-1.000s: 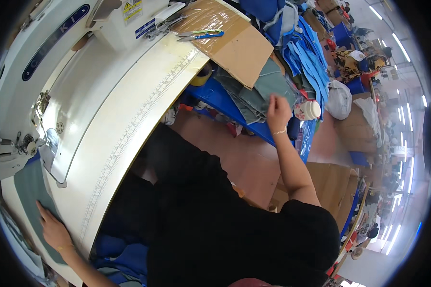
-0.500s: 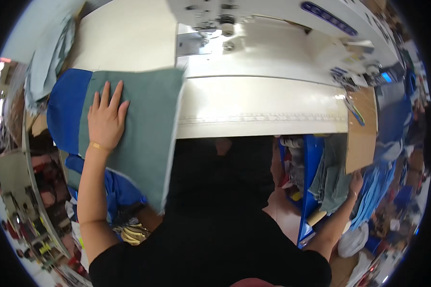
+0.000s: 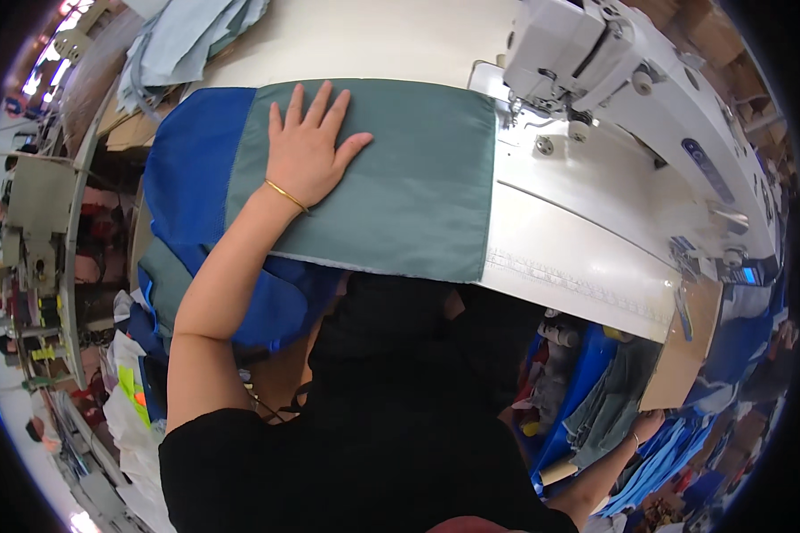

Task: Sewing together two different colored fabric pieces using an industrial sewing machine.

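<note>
My left hand (image 3: 309, 158) lies flat with fingers spread on a grey-green fabric panel (image 3: 418, 178). A blue fabric piece (image 3: 196, 164) is joined along the panel's left side. The panel's right edge comes close to the needle area of the white sewing machine (image 3: 587, 80). Low on the right, my right hand (image 3: 649, 425) is at the bottom edge of a cardboard piece (image 3: 684, 355), beside hanging grey-green cloth pieces (image 3: 609, 404) and light blue strips (image 3: 662, 471). Its fingers are mostly hidden, so whether it grips anything cannot be made out.
Pale grey cloth pieces (image 3: 187, 49) are stacked at the far left of the white table (image 3: 578, 240). Scissors-like snips (image 3: 683, 311) lie on the cardboard. More blue fabric (image 3: 267, 311) hangs below the table edge. A blue bin (image 3: 578, 391) stands under the table at right.
The view has swung left, shifting the scene rightward. The panel's near right corner, which hung down before, now lies higher along the table edge. My left hand stays flat on the panel.
</note>
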`<action>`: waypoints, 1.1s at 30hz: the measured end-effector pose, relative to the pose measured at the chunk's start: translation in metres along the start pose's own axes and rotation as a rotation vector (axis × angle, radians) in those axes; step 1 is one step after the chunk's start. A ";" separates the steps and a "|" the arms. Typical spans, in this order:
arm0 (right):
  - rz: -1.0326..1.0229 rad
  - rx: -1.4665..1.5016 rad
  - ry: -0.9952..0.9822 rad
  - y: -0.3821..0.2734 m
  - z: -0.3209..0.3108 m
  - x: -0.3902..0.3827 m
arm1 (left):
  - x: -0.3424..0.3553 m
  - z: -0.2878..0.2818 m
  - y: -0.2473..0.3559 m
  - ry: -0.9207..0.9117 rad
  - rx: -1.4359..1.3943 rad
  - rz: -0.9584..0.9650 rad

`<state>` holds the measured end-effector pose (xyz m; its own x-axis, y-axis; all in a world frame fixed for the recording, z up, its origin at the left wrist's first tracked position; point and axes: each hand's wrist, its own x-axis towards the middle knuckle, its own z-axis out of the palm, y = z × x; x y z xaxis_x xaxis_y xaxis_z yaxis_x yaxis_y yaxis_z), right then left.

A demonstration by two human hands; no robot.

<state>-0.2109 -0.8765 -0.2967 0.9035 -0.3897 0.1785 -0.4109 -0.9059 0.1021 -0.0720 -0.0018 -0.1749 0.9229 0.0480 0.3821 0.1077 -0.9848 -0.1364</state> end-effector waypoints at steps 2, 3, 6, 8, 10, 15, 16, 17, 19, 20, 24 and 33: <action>-0.129 0.083 0.059 0.001 0.010 0.003 | -0.003 -0.003 0.000 -0.055 -0.029 -0.041; -0.157 0.056 0.069 0.002 0.014 0.003 | -0.005 -0.003 0.000 -0.109 -0.072 -0.064; -0.234 0.050 0.001 0.007 0.015 0.004 | -0.008 0.000 0.002 -0.104 -0.093 -0.087; -0.056 0.213 -0.091 0.010 0.012 0.002 | -0.009 0.003 0.002 -0.119 -0.105 -0.103; -0.004 0.313 -0.090 0.014 0.010 -0.004 | -0.009 0.007 0.000 -0.121 -0.104 -0.107; 0.248 -0.020 0.533 0.037 0.007 -0.024 | 0.002 0.031 -0.046 -0.024 0.002 -0.086; 0.117 -0.095 0.584 0.041 0.005 -0.024 | 0.010 0.037 -0.065 -0.013 -0.007 -0.059; 0.070 -0.176 0.670 0.043 0.004 -0.029 | 0.014 0.046 -0.081 0.019 0.103 -0.045; 0.114 -0.233 0.417 0.041 -0.011 -0.025 | 0.034 0.064 -0.118 -0.070 0.005 -0.062; 0.272 0.321 0.487 0.031 -0.015 -0.029 | 0.044 0.075 -0.133 -0.137 0.016 -0.073; 0.391 0.370 0.669 0.003 -0.075 -0.039 | 0.059 0.114 -0.174 -0.266 0.203 -0.102; 0.561 0.325 1.025 -0.084 -0.210 -0.009 | 0.066 0.130 -0.194 -0.203 0.357 0.082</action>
<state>-0.2096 -0.7621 -0.1014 0.0335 -0.5632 0.8256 -0.5317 -0.7095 -0.4624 0.0164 0.2142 -0.2417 0.9840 0.0390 0.1741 0.1195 -0.8685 -0.4811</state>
